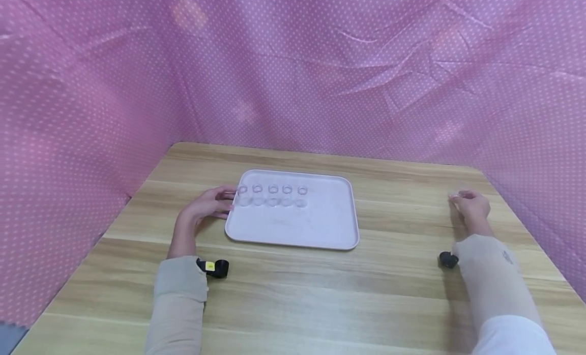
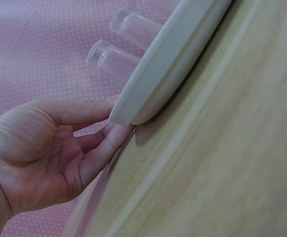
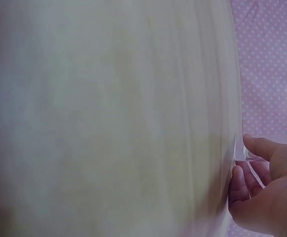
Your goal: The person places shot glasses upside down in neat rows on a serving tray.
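Note:
A white rectangular tray lies on the wooden table. Several small clear glasses stand upright on it in one row, left of its middle. My left hand is at the tray's left edge. In the left wrist view, the thumb meets the rim and a finger touches it from below, so the hand pinches the edge. Far to the right, my right hand holds a clear glass between thumb and fingers, close to the tabletop. Most of that glass is hidden by the fingers.
The wooden table reaches back to a pink dotted cloth that hangs behind it and at both sides. A black wrist camera sits at the left sleeve, another black camera at the right sleeve.

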`<state>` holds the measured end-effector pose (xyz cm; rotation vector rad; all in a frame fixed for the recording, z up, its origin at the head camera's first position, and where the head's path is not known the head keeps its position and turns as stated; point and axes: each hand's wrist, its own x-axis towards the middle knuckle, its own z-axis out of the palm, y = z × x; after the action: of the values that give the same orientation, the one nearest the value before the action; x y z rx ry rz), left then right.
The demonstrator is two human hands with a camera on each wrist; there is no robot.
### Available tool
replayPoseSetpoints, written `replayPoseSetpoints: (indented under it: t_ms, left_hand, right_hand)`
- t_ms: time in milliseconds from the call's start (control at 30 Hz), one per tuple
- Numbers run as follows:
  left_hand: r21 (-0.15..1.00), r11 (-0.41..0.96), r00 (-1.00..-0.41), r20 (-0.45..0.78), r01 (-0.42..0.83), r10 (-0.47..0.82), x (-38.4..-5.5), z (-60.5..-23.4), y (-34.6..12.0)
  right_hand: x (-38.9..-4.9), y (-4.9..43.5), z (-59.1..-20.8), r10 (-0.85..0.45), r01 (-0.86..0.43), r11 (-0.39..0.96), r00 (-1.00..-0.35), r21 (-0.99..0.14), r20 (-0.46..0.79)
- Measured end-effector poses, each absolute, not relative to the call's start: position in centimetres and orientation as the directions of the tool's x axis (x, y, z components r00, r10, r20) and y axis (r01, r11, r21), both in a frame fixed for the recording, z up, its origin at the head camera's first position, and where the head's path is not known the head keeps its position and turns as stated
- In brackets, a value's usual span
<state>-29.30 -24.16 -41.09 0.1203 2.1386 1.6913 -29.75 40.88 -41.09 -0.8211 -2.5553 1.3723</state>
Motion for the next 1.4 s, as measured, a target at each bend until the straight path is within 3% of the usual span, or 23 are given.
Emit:
replayPoseSetpoints:
  t_ms: [333, 800, 1400]
  left_hand:
    - [0.945, 0.266, -0.911, -0.271, -0.191, 0.309, -29.3, -40.9, -24.1]
    - [0.942, 0.28, -0.914, -0.269, -0.185, 0.304, -29.3, -41.2, -24.1]
    - [0.944, 0.279, -0.914, -0.263, -0.177, 0.309, -29.0, -41.1, -24.1]
  right_hand:
    - [-29.2, 41.0, -40.5, 0.432, 0.341, 0.469, -0.893, -0.815, -0.125]
    - [-27.5, 37.4, -38.0, 0.27, 0.187, 0.647, -0.963, -0.739, -0.008]
    - [-26.7, 30.5, -36.6, 0.059, -0.013, 0.653, -0.996, -0.757, 0.067]
